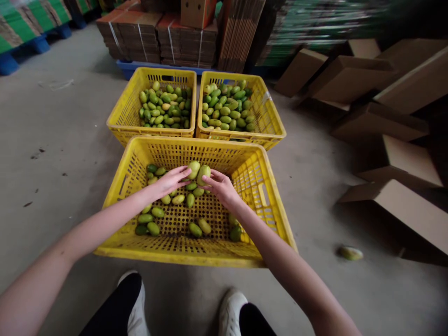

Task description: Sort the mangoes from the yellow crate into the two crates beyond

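Over the near yellow crate, both my hands are raised with a green-yellow fruit in each; they look like mangoes. My left hand is closed around one mango by its left side. In my right hand, the fingers grip another mango, side by side with the first one. Below them, several loose mangoes lie on the crate's perforated floor, mostly toward the left and middle. A dark green mango sits at the right, partly covered by my right forearm.
Two more yellow crates, left and right, stand just beyond, holding many mangoes. Bundled flat cardboard is stacked behind them. Open cardboard boxes lie along the right. One mango rests on the concrete floor, right of the near crate.
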Action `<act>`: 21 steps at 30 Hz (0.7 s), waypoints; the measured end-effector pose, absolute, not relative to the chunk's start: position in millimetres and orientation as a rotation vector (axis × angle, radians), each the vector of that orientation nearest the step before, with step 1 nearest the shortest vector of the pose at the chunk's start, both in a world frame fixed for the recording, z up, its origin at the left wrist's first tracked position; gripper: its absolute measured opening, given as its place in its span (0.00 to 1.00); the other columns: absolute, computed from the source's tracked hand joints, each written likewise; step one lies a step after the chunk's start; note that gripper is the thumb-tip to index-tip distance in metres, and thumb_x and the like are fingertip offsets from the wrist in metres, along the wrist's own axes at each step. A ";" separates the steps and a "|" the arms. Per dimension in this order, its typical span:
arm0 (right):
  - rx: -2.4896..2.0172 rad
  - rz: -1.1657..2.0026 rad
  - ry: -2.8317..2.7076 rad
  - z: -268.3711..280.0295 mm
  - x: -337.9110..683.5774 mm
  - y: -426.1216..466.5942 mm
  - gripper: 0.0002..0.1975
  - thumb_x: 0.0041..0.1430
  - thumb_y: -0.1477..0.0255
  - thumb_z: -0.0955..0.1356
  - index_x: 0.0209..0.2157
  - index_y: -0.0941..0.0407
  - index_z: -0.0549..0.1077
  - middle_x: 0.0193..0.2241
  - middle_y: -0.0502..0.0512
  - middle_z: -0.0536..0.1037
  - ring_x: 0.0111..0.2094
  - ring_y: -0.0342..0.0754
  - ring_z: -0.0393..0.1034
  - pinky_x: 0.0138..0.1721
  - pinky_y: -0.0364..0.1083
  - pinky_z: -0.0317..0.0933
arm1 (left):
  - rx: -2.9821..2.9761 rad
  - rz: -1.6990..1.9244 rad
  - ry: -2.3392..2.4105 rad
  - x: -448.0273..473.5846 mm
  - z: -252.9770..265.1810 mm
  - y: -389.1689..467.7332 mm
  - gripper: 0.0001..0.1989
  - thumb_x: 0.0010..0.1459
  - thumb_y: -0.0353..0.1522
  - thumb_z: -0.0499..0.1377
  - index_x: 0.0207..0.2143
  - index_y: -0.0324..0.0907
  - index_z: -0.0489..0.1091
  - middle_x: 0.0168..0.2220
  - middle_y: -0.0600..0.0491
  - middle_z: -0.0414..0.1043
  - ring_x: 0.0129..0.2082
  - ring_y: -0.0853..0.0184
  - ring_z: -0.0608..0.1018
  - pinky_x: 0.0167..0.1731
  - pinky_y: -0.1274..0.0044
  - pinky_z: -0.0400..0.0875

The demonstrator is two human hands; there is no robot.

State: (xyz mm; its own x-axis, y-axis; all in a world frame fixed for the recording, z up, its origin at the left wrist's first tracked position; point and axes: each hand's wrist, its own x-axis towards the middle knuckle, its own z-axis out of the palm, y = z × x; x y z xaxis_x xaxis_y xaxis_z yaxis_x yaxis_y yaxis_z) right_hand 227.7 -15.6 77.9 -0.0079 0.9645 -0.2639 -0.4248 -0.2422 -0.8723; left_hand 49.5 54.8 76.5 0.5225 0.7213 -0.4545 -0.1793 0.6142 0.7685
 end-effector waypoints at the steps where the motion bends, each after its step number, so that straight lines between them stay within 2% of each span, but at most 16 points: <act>1: -1.058 1.531 -0.694 78.3 228.6 -15.1 0.23 0.38 0.62 0.80 0.37 0.54 0.78 0.33 0.49 0.80 0.34 0.46 0.76 0.41 0.49 0.73 | 0.710 0.598 0.859 49.2 77.8 55.7 0.05 0.59 0.27 0.62 0.39 0.38 0.74 0.42 0.47 0.77 0.41 0.69 0.78 0.45 0.76 0.74; 3: -1.018 1.519 -0.632 79.3 230.8 -14.0 0.22 0.39 0.63 0.80 0.37 0.54 0.77 0.33 0.49 0.80 0.32 0.46 0.75 0.40 0.49 0.74 | 0.675 0.594 0.853 48.4 80.6 57.4 0.04 0.59 0.27 0.63 0.38 0.36 0.74 0.40 0.47 0.77 0.37 0.70 0.78 0.43 0.77 0.74; 6: -0.978 1.520 -0.535 80.2 234.2 -13.0 0.19 0.39 0.66 0.80 0.35 0.54 0.76 0.29 0.47 0.79 0.27 0.43 0.73 0.34 0.46 0.73 | 0.640 0.608 0.840 47.8 84.7 59.1 0.07 0.60 0.26 0.61 0.42 0.38 0.73 0.40 0.48 0.78 0.34 0.70 0.80 0.42 0.76 0.76; 9: -0.978 1.549 -0.528 79.9 235.8 -12.4 0.15 0.44 0.68 0.78 0.35 0.54 0.77 0.28 0.47 0.79 0.27 0.43 0.72 0.30 0.43 0.71 | 0.638 0.617 0.846 47.9 87.2 59.0 0.11 0.62 0.26 0.59 0.47 0.42 0.71 0.42 0.48 0.77 0.35 0.68 0.81 0.44 0.72 0.76; 13: -1.006 1.529 -0.570 78.5 231.9 -12.4 0.12 0.48 0.65 0.75 0.34 0.55 0.77 0.27 0.49 0.79 0.28 0.45 0.73 0.30 0.44 0.69 | 0.626 0.627 0.829 47.9 88.4 56.1 0.13 0.61 0.25 0.60 0.48 0.40 0.72 0.46 0.45 0.77 0.41 0.64 0.82 0.52 0.67 0.74; 17: -1.009 1.512 -0.685 80.5 223.6 -16.0 0.15 0.48 0.59 0.76 0.33 0.56 0.77 0.28 0.49 0.79 0.30 0.45 0.73 0.34 0.44 0.69 | 0.707 0.578 0.728 47.4 86.8 52.0 0.14 0.56 0.24 0.65 0.46 0.37 0.74 0.48 0.44 0.77 0.45 0.61 0.81 0.54 0.68 0.72; 21: -1.040 1.508 -0.752 82.2 219.7 -19.6 0.18 0.44 0.62 0.78 0.35 0.56 0.76 0.27 0.47 0.78 0.28 0.43 0.73 0.34 0.43 0.69 | 0.767 0.551 0.698 47.3 83.0 51.6 0.15 0.53 0.24 0.67 0.44 0.37 0.75 0.47 0.44 0.77 0.43 0.60 0.81 0.49 0.70 0.76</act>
